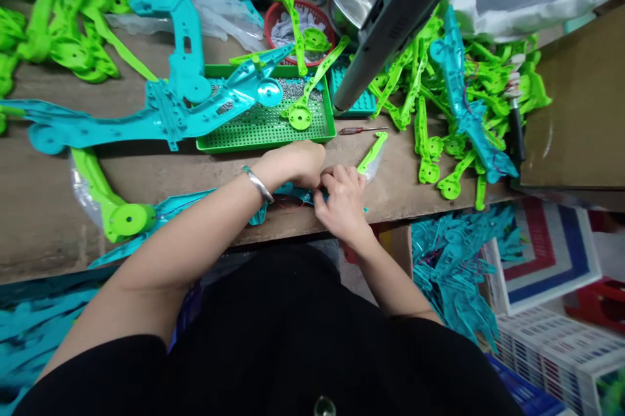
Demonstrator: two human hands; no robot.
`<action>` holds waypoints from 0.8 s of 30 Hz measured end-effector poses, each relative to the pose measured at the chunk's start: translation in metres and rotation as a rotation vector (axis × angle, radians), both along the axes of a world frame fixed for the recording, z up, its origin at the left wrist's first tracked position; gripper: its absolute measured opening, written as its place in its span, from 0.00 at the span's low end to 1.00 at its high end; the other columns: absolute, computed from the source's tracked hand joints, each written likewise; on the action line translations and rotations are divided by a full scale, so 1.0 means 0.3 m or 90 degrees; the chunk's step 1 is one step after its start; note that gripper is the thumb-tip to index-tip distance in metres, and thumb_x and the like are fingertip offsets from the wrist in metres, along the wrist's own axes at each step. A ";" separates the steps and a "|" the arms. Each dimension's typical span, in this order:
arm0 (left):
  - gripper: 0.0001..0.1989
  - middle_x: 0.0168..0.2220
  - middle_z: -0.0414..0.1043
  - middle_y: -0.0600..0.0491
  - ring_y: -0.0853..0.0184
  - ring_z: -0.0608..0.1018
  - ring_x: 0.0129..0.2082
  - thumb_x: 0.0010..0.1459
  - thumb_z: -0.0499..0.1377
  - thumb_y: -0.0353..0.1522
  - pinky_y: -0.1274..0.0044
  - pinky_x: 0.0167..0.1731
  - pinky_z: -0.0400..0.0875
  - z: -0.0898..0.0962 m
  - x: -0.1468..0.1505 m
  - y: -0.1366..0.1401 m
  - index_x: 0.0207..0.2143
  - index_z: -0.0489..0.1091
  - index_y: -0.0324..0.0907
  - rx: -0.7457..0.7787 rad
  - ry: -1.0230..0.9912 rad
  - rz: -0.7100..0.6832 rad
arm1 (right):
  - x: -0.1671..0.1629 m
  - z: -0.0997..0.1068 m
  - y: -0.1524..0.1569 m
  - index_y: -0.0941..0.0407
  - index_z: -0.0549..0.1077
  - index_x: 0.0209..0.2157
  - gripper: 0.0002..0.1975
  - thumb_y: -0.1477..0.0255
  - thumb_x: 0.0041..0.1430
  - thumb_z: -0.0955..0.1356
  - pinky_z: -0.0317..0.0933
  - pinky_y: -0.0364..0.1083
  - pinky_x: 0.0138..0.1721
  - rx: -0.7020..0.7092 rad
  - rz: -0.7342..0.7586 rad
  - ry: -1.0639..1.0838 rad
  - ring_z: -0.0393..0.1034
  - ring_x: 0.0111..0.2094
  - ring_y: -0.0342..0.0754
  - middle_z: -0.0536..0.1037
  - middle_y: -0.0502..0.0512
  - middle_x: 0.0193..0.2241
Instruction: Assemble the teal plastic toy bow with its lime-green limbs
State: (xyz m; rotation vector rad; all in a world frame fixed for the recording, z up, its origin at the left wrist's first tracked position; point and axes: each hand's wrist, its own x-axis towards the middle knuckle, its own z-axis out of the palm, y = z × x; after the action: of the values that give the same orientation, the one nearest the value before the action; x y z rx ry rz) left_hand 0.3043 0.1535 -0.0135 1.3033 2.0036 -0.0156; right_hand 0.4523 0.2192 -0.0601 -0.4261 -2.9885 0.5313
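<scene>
Fingers (336,180) curled at blue part (294,192), hold unclear; brown bench (39,214), white crate (547,338) lower right.

A black top (288,344) with short sleeves (105,370) is worn with a silver-coloured bangle (258,184) around the left wrist (279,167).

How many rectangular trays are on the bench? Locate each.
2: the green tray beyond the left hand; right of it, the teal tray, partly behind the grey shaft. Others may be hidden.
</scene>
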 end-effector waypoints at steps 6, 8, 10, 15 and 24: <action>0.19 0.45 0.77 0.50 0.64 0.76 0.45 0.56 0.49 0.24 0.73 0.45 0.67 0.010 -0.040 -0.216 0.45 0.74 0.42 0.338 0.011 0.160 | 0.026 0.039 0.022 0.55 0.74 0.37 0.05 0.73 0.62 0.66 0.60 0.55 0.47 -0.090 0.045 0.130 0.67 0.43 0.54 0.76 0.59 0.40; 0.23 0.45 0.74 0.49 0.62 0.73 0.47 0.55 0.46 0.20 0.71 0.47 0.67 -0.004 -0.036 -0.309 0.46 0.73 0.43 0.397 0.080 0.193 | 0.026 0.058 0.010 0.55 0.74 0.37 0.06 0.74 0.64 0.65 0.61 0.54 0.45 -0.114 0.087 0.160 0.68 0.41 0.53 0.76 0.58 0.37; 0.22 0.44 0.72 0.47 0.60 0.72 0.47 0.54 0.46 0.20 0.69 0.47 0.67 -0.033 -0.024 -0.383 0.45 0.73 0.42 0.402 0.095 0.158 | 0.015 0.069 -0.009 0.55 0.74 0.37 0.06 0.75 0.64 0.64 0.62 0.52 0.43 -0.129 0.139 0.141 0.69 0.38 0.51 0.76 0.56 0.34; 0.11 0.46 0.69 0.45 0.58 0.70 0.47 0.61 0.54 0.30 0.66 0.48 0.66 -0.124 -0.002 -0.452 0.45 0.71 0.40 0.398 0.078 0.148 | -0.025 0.054 -0.034 0.56 0.74 0.38 0.06 0.77 0.60 0.65 0.63 0.50 0.39 -0.140 0.151 0.100 0.70 0.36 0.50 0.76 0.56 0.33; 0.07 0.39 0.73 0.48 0.61 0.73 0.40 0.65 0.53 0.32 0.70 0.41 0.68 -0.097 0.041 -0.462 0.41 0.69 0.40 0.461 0.101 0.179 | -0.001 0.047 -0.003 0.56 0.73 0.38 0.06 0.77 0.62 0.65 0.66 0.47 0.38 -0.207 0.059 0.112 0.72 0.34 0.47 0.77 0.55 0.33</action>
State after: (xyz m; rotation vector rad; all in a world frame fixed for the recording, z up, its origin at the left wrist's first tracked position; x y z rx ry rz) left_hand 0.3167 0.0149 -0.0427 1.4479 2.4219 0.8300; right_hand 0.4521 0.2184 -0.0460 -0.2460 -2.7667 1.0139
